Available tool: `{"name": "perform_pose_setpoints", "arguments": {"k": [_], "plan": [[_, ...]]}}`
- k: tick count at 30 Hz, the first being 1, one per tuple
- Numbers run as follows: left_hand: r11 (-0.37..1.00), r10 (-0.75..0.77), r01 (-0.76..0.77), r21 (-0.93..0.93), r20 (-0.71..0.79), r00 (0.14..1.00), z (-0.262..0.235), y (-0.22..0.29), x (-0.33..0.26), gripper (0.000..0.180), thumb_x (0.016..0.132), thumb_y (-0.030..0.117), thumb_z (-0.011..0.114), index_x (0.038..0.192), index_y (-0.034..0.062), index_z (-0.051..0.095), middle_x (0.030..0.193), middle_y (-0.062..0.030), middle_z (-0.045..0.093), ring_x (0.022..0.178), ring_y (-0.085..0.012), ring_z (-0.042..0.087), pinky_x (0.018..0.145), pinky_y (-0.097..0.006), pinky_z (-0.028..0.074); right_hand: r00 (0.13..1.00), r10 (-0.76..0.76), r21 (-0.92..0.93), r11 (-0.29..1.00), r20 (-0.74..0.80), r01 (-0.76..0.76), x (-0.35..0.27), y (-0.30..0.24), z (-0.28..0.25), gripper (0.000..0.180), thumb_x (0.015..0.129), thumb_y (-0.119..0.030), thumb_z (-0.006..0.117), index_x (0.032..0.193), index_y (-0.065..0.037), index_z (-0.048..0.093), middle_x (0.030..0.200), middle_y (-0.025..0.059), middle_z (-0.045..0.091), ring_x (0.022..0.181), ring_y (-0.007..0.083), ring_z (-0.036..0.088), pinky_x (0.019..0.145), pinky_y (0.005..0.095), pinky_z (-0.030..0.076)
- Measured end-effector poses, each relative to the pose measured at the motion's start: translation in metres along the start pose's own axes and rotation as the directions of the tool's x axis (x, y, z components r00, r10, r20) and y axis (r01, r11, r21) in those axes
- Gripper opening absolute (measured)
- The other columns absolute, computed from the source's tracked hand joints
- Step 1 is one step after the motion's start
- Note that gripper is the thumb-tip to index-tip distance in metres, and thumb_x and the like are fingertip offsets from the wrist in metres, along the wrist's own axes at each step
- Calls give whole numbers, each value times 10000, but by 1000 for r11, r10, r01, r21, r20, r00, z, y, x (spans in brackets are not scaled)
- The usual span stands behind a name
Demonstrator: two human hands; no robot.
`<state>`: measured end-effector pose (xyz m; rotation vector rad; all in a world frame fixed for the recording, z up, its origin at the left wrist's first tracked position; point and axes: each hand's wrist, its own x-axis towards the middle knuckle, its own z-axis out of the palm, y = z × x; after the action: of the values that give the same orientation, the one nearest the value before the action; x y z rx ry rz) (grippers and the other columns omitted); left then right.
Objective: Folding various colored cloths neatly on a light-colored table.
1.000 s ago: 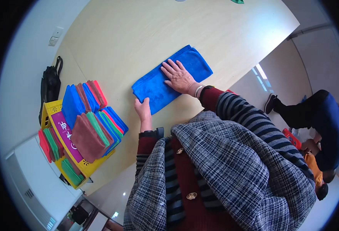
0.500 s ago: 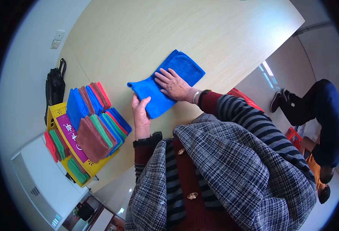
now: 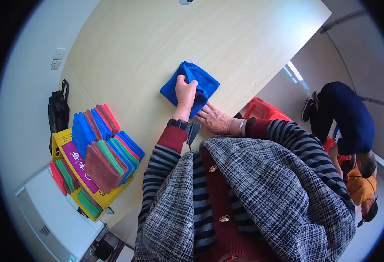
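A blue cloth towel (image 3: 206,78) lies folded on the table in front of me. My left hand (image 3: 186,92) is closed on its near layer, thumb on top, with that edge bunched up and lifted over the rest. Lower and to the right, my right hand (image 3: 216,119) rests on the table with its fingers stretched out, the fingertips at the near corner of the towel and partly hidden by it.
On the left, a yellow basket (image 3: 109,197) holds several folded towels (image 3: 102,163) in blue, brown, green and red. A black umbrella (image 3: 59,109) is beyond it. Red plastic stools (image 3: 266,110) stand past the table's right edge, near a bent-over person (image 3: 349,115).
My left hand has moved up and right, carrying the towel's near part over the far part. My right hand has slid off the towel's top toward me.
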<state>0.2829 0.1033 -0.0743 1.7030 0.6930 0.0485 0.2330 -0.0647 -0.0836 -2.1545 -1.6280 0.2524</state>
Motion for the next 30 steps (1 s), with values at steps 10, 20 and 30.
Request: {"name": "perform_pose_setpoints", "arguments": {"k": [10, 20, 30], "plan": [[987, 94, -68, 147, -178, 980, 22, -15, 16, 197, 766, 108, 648, 894, -4, 547, 836, -172, 655, 727, -328, 638, 744, -418, 524, 1000, 23, -22, 1000, 17, -23, -5, 4, -4, 515, 882, -196, 516, 1377, -52, 516, 1449, 131, 475, 1395, 306, 391, 1216, 513, 207], [942, -104, 118, -314, 64, 993, 2, 18, -7, 172, 912, 137, 663, 960, -9, 585, 825, -138, 636, 651, -220, 654, 583, -321, 541, 998, 34, -10, 999, -46, -34, -9, 4, 8, 485, 884, -171, 504, 1353, -48, 524, 1417, 129, 493, 1379, 297, 399, 1203, 487, 233], [292, 549, -542, 788, 326, 770, -58, -40, -69, 476, 959, 216, 606, 1381, 25, 494, 1454, -201, 457, 1388, -362, 390, 1143, -506, 311, 949, -113, -42, 994, -295, 105, -10, 9, 12, 169, 773, -232, 598, 871, -95, 608, 1029, 83, 588, 1101, 275, 533, 920, 435, 436]]}}
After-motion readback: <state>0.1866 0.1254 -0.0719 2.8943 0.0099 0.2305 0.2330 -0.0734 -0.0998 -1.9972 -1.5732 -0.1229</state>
